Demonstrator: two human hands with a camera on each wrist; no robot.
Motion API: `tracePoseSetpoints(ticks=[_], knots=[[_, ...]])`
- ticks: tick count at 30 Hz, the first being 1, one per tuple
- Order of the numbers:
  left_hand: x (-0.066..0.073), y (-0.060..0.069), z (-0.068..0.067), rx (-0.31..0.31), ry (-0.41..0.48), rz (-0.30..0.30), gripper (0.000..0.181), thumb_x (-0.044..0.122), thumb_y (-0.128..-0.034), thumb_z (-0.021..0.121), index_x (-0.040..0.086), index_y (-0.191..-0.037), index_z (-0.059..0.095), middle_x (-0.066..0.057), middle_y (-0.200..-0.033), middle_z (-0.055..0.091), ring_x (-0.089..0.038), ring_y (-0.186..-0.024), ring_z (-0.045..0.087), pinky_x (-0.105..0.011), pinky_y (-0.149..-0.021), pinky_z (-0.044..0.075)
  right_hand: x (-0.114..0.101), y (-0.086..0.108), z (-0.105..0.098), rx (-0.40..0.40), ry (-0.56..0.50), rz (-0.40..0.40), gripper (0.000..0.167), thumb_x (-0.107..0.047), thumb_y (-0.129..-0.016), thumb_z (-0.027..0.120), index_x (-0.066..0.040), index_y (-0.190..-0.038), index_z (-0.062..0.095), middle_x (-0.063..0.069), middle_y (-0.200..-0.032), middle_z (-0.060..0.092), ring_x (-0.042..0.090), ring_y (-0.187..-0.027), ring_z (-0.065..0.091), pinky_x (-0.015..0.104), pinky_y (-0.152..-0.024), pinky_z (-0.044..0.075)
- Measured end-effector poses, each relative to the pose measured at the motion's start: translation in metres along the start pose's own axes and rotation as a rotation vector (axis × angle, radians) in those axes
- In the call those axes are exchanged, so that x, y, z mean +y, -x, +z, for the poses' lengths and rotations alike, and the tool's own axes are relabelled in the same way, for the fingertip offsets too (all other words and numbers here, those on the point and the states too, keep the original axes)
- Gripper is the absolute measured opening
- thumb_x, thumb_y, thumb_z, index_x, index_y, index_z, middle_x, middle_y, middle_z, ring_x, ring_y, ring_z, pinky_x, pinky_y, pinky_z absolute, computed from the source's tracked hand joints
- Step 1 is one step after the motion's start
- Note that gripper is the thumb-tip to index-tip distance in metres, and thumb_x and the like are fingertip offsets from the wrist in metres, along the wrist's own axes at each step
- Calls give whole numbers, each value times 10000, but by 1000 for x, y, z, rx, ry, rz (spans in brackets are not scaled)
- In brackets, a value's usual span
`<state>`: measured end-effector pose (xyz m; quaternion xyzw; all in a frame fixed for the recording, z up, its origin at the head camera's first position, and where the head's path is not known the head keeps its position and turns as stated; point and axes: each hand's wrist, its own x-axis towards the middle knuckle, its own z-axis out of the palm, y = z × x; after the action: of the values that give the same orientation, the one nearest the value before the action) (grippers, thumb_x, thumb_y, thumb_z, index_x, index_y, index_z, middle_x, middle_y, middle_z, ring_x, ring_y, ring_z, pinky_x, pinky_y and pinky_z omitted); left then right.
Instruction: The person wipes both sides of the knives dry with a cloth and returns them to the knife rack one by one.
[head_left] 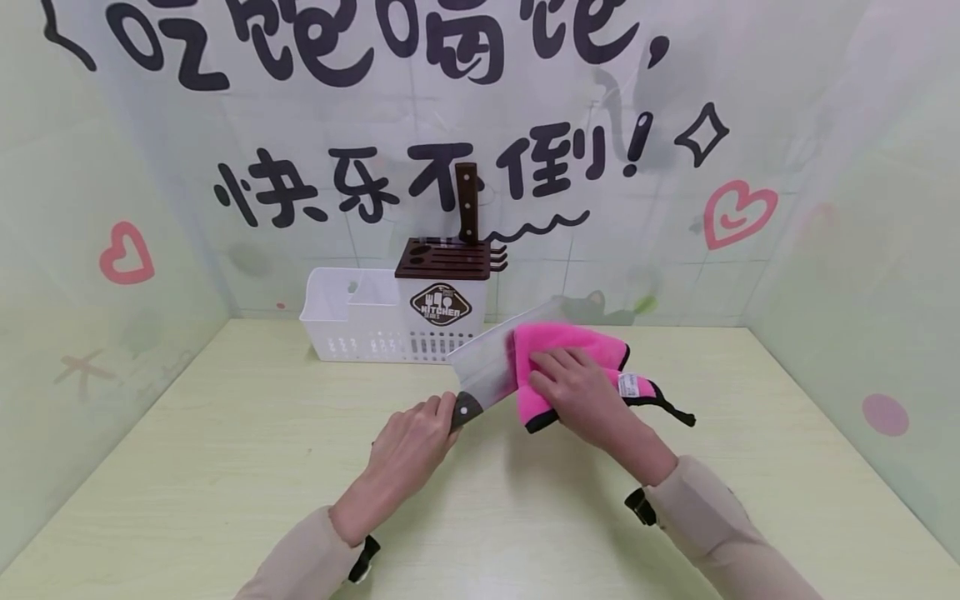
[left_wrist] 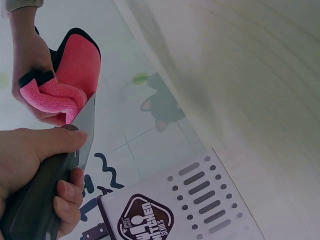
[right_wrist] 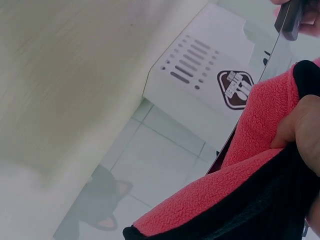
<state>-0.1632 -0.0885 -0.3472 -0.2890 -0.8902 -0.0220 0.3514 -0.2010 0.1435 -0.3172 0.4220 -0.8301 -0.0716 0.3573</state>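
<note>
Your beige sleeves (head_left: 716, 521) extend over the counter (head_left: 225, 483) — your left hand (head_left: 412, 437) curls its fingers round the handle of the knife (head_left: 483, 364), blade jutting beyond them into the pink cloth (head_left: 551, 337) your right hand (head_left: 581, 393) pinches.

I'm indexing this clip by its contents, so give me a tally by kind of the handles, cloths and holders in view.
Handles: 2 (black handle, brown handle)
Cloths: 1 (pink cloth)
Holders: 1 (white holder, basket and slotted section counted together)
Total: 4
</note>
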Motion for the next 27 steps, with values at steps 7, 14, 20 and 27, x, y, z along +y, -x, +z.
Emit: tracePoseSetpoints(ticks=[7,14,20,27], knots=[[1,-2,-1,-12,9,-10,254,164,-752,697,24,-779,486,-54,-590,516,-151,-452,495,-238,-351,379,-12,-7,-2,13,9,-53,203,-78,-721,729,-72,-906,647,99,-1022,618,234,-948,576,345,-828,475],[2,-3,-1,-43,33,-24,261,167,-751,704,22,-788,490,-59,-582,513,-143,-448,488,-218,-351,374,-24,-11,-4,-11,37,-95,220,-143,-723,740,-91,-912,640,87,-1045,616,222,-975,568,335,-844,468],[3,-4,-1,-61,59,-32,263,164,-757,702,23,-779,482,-55,-572,496,-135,-438,475,-204,-343,354,-32,-13,-7,-10,46,-130,235,-165,-723,742,-104,-923,635,82,-1052,611,216,-989,559,333,-859,457],[3,-3,-1,-67,95,-66,266,159,-764,690,26,-769,461,-36,-555,466,-112,-419,439,-180,-340,327,-34,-14,-9,15,43,-141,256,-159,-719,745,-100,-940,629,82,-1053,610,217,-993,557,331,-867,453]])
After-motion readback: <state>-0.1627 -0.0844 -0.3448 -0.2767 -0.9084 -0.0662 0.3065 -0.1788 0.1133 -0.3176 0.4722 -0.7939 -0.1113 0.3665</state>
